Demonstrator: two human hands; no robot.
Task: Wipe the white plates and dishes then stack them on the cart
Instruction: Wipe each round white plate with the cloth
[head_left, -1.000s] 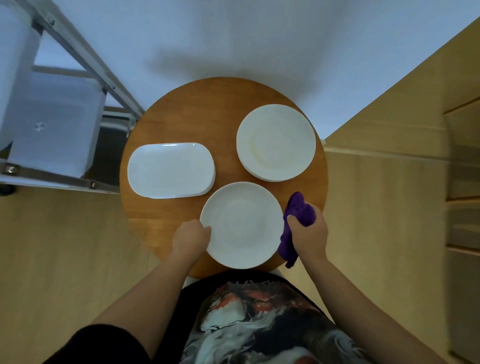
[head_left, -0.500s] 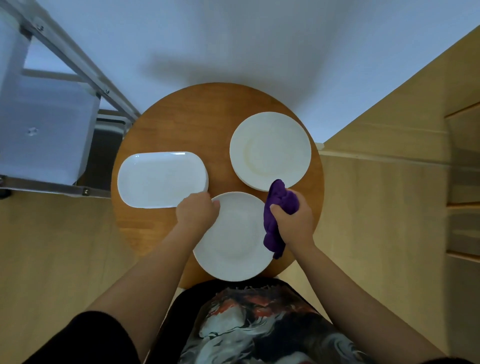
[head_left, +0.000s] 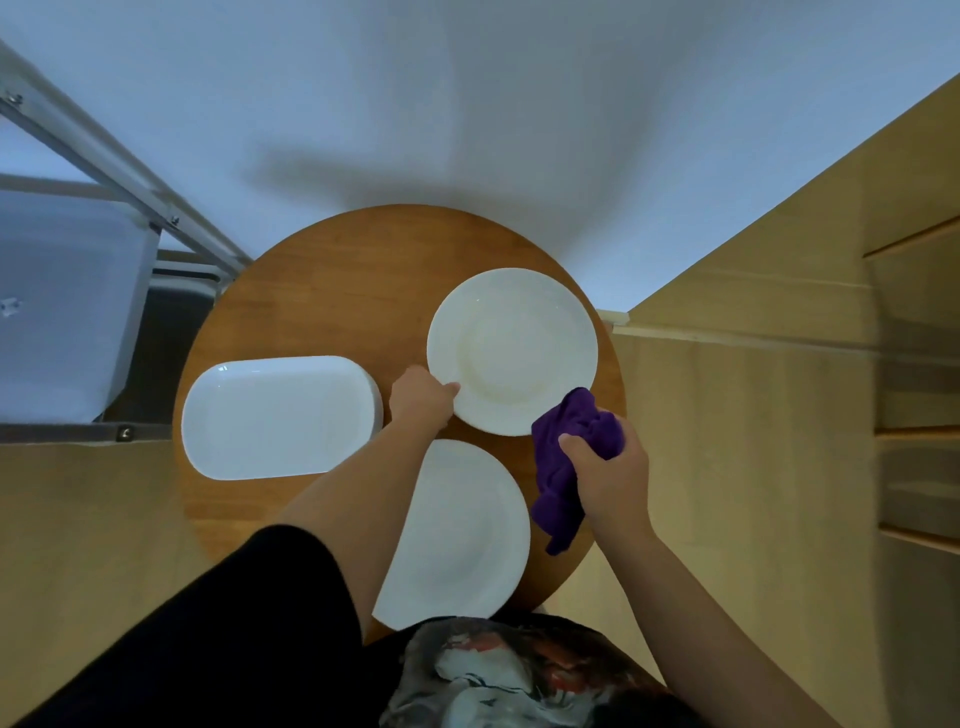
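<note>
While gripping the near-left rim of the far round plate (head_left: 511, 351), left hand (head_left: 422, 401) closed on it, thumb on top. Right hand (head_left: 613, 475) fisted around purple cloth (head_left: 569, 460), just beside that plate. Oblong dish (head_left: 278, 415) flat, long axis left-right. Near round plate (head_left: 467, 530) flat. Round wooden table (head_left: 332, 291); metal cart (head_left: 78, 270) left; white wall behind.

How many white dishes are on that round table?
3: an oblong platter on the left, a round plate at the far right, another round plate nearest the person. Stacked ones underneath may be hidden.
</note>
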